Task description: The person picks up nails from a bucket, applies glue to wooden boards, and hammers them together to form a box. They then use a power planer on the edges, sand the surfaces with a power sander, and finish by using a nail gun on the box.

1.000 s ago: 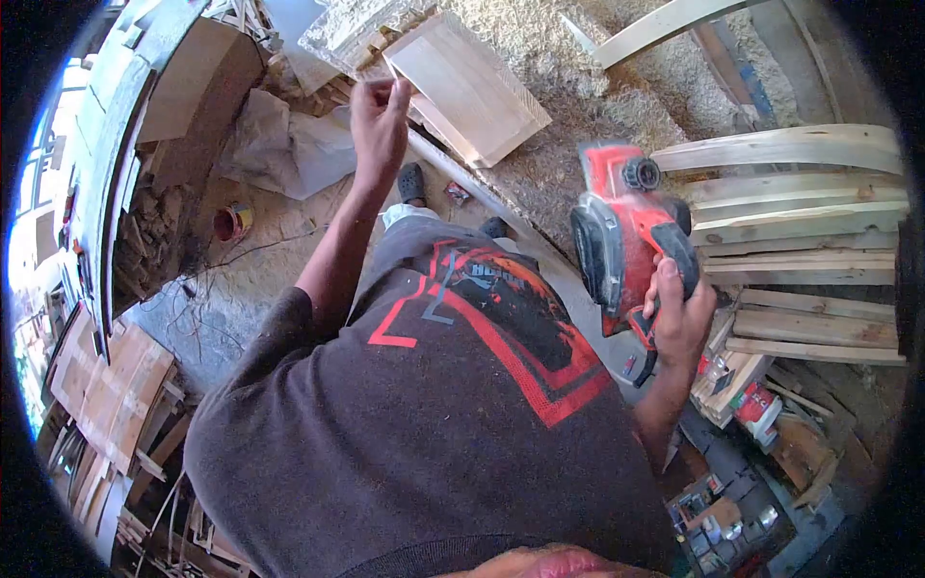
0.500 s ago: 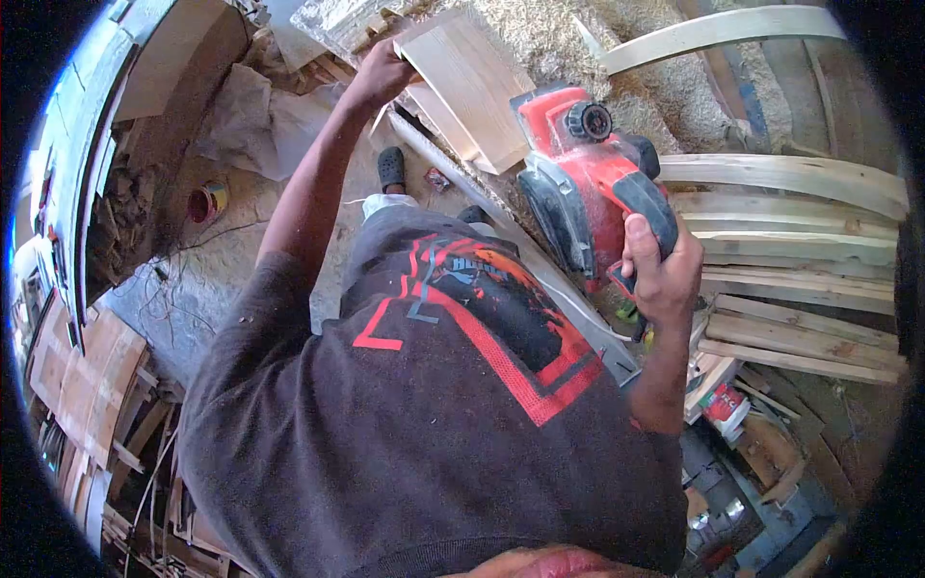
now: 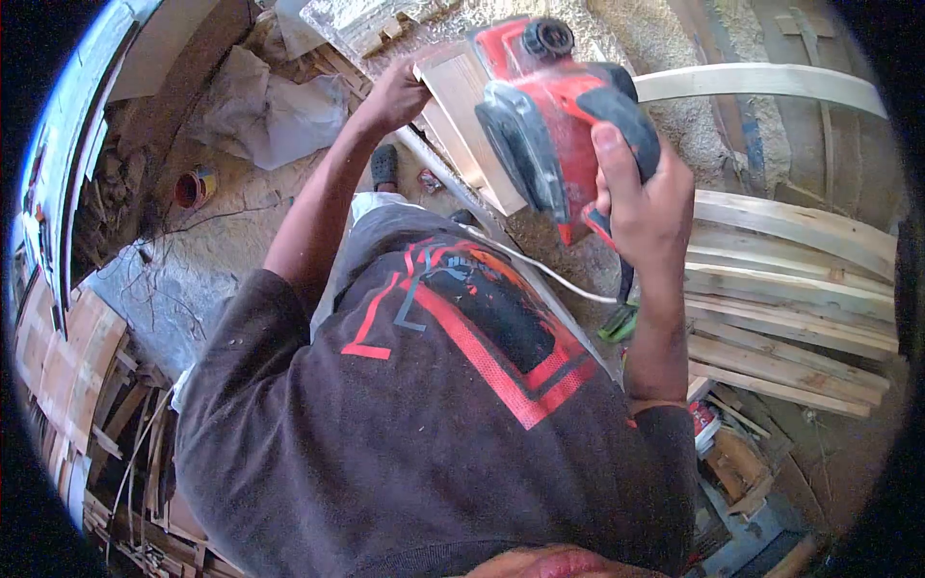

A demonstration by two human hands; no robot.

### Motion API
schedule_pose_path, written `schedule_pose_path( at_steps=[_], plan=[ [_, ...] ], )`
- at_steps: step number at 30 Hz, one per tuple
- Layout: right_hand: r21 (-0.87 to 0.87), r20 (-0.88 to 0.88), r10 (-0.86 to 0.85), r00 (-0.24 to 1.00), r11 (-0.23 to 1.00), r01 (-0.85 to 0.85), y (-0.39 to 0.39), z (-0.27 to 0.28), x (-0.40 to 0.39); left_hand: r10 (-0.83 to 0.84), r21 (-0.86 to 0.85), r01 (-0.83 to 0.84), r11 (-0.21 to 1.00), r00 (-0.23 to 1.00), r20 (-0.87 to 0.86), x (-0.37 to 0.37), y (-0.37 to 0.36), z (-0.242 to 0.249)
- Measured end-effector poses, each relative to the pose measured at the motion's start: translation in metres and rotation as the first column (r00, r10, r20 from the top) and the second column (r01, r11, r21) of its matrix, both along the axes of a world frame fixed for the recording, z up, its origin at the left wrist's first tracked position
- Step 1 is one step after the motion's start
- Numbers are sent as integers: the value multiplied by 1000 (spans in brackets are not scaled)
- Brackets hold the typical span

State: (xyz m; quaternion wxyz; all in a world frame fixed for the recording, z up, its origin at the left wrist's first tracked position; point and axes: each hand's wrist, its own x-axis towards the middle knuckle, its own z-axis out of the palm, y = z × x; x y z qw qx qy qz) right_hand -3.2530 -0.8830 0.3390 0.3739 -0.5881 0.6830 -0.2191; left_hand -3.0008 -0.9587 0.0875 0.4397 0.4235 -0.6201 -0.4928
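My right hand [image 3: 647, 197] is wrapped round the rear handle of a red and black electric hand planer [image 3: 568, 106], its thumb along the top of the grip. The planer is tilted and overlaps a pale, box-like wooden workpiece [image 3: 455, 79] in this view, hiding much of its upper face. At the workpiece's far left end, my left hand [image 3: 397, 96] is closed on the edge, fingers partly hidden behind the wood. A white cord [image 3: 549, 275] runs below the planer, close to a green object [image 3: 619, 324].
Long curved boards [image 3: 790, 279] lie stacked to the right, with another curved strip [image 3: 761, 82] farther back. Wood shavings [image 3: 665, 39] cover the surface behind the planer. A small bucket [image 3: 196, 188] and a crumpled pale sheet [image 3: 279, 116] are on the floor at left.
The planer has moved up and left in view, from beside the workpiece to overlapping it. My left hand keeps hold of the workpiece's end. The camera view has shifted slightly.
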Motion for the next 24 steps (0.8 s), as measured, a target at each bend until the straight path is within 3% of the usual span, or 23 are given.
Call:
schedule_pose_path(
  at_steps=[1, 3, 6, 7, 8, 10, 11, 13, 15, 19, 24],
  plan=[
    [-120, -42, 41, 998, 992, -45, -10, -7, 5, 18, 25, -19, 999, 999, 40, 0, 2, 4],
    [-177, -37, 87, 996, 980, -92, -36, -13, 18, 16, 40, -18, 999, 998, 64, 1, 2, 6],
    [-135, 139, 79, 987, 989, -60, -60, -5, 50, -22, 37, 20, 999, 999, 41, 2, 2, 8],
    [-292, -98, 263, 960, 914, -280, -68, -3, 47, -16, 48, 14, 999, 999, 50, 0, 5, 14],
    [-424, -350, 341, 873, 773, -472, -76, -2, 44, -10, 53, 7, 999, 998, 60, -1, 6, 17],
    [-392, -18, 285, 958, 880, -269, -74, 0, 45, 1, -14, 1, 1000, 993, 116, 0, 2, 13],
    [-130, 144, 88, 986, 989, -70, -52, 5, 41, 15, -4, -14, 1000, 995, 102, -2, 2, 13],
    [-199, 100, 131, 986, 974, -110, -26, 7, 8, 54, -18, -52, 998, 991, 120, 0, 2, 3],
    [-48, 128, 7, 992, 999, -1, 15, 23, -23, 38, -17, -36, 999, 989, 146, 2, 1, 0],
    [-18, 74, -95, 993, 995, 96, 93, 25, -80, 30, -47, -24, 999, 989, 141, 4, -2, -10],
    [-56, 67, -87, 994, 994, 91, 139, 0, -114, 0, -68, 8, 998, 993, 118, 2, -2, -1]
  ],
)
